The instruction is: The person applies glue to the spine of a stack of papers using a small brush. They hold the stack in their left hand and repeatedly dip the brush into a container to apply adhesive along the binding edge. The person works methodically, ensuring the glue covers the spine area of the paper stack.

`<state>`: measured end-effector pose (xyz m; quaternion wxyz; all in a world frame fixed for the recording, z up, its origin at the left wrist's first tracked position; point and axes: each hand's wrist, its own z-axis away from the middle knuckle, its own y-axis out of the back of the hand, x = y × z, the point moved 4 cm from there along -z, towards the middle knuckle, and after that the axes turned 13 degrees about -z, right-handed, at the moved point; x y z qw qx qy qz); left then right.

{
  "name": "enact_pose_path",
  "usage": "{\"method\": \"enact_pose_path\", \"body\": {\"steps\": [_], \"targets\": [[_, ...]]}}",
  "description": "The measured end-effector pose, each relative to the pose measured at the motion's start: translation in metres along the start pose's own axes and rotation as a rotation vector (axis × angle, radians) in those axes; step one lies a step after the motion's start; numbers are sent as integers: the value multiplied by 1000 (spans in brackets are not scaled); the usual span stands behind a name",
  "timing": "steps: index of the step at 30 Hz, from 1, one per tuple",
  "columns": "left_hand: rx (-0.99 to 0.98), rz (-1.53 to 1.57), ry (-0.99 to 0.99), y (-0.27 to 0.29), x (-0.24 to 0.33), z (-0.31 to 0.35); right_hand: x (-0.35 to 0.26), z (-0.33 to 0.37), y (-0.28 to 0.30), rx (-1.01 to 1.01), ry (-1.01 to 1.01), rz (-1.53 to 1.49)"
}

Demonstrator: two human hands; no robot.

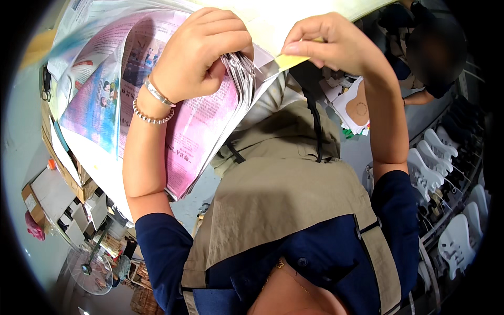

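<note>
My left hand (pixel 207 55), with a metal bangle and a beaded bracelet at its wrist, is closed round the bunched edge of a stack of newspapers (pixel 202 139). The sheets are printed in pink and blue, and their folded edges fan out below my fingers. Across from it, my right hand (pixel 331 44) pinches a small yellow piece (pixel 291 62) between thumb and fingers. That piece is flat and thin like paper or card; its lower end meets the pale edge beside the newspapers. A khaki apron (pixel 283 194) covers my front just below the stack.
A pale yellow work surface (pixel 294 10) lies beyond my hands. At the upper right another person (pixel 433 58) is at work. White guitar-body-like shapes (pixel 457 244) hang in rows at the right. A standing fan (pixel 89 270) and a cardboard box (pixel 34 205) are at the lower left.
</note>
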<state>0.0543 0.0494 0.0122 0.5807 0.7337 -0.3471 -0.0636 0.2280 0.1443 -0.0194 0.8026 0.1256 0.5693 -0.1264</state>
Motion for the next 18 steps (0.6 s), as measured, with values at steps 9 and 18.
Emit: {"method": "enact_pose_path", "body": {"steps": [9, 18], "targets": [[32, 391, 119, 2, -16, 6, 6, 22, -86, 23, -12, -292], [407, 892, 77, 9, -51, 28, 26, 10, -251, -106, 421, 60]]}}
